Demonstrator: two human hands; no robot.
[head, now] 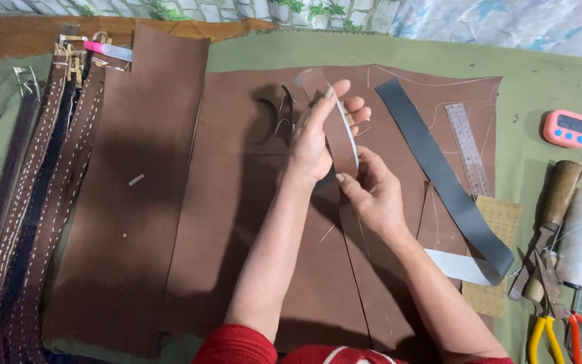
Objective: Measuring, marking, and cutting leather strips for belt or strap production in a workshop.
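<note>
Both hands are pinching a narrow brown leather strip (340, 138) lifted over the middle of the brown leather sheets (143, 222), the left hand (314, 138) steadying its far end while the right hand (372, 192) is gripping the near end, seemingly keeping it taut for inspection.

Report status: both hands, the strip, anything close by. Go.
Left hand and right hand both gripping brown leather strip, raised above leather sheets. Grey strap and ruler lie right, apart.
</note>
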